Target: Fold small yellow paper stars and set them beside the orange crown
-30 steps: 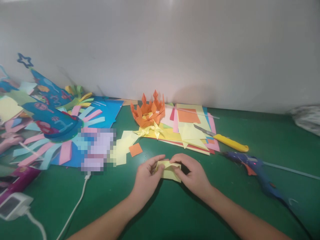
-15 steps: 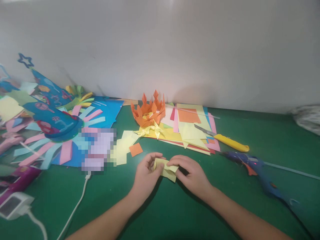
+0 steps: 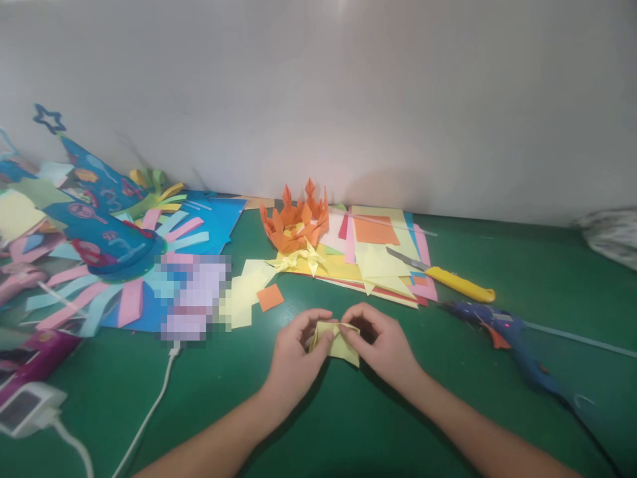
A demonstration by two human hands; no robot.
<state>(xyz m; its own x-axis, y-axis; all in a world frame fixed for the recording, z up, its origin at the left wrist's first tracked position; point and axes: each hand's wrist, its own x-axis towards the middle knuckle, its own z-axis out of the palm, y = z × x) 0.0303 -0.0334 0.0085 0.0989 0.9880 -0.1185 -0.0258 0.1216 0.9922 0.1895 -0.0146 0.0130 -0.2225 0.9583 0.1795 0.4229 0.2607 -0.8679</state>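
Observation:
Between my two hands is a small piece of pale yellow paper (image 3: 343, 348), creased and partly folded. My left hand (image 3: 298, 348) pinches its left side, thumb in front and fingers behind. At the paper's upper right, the thumb and fingers of my right hand (image 3: 383, 338) close on the edge. Fingertips hide part of the folds. Just beyond my left hand lies a small orange paper square (image 3: 270, 297). Farther back stands an orange folded-paper crown (image 3: 296, 226), with yellow folded-paper pieces (image 3: 306, 259) in front of it.
A yellow craft knife (image 3: 460, 284), blade out, rests partly on stacked coloured paper (image 3: 381, 262). Right of it lies a blue glue gun (image 3: 512, 338) with a glue stick. Decorated blue cone hats (image 3: 107, 232), a purple glue gun (image 3: 42, 355) and a white cable (image 3: 154, 405) occupy the left.
The yellow paper has been turned and its upper flap now lies differently, with more of its front face showing. My right hand has shifted its fingers along the top edge.

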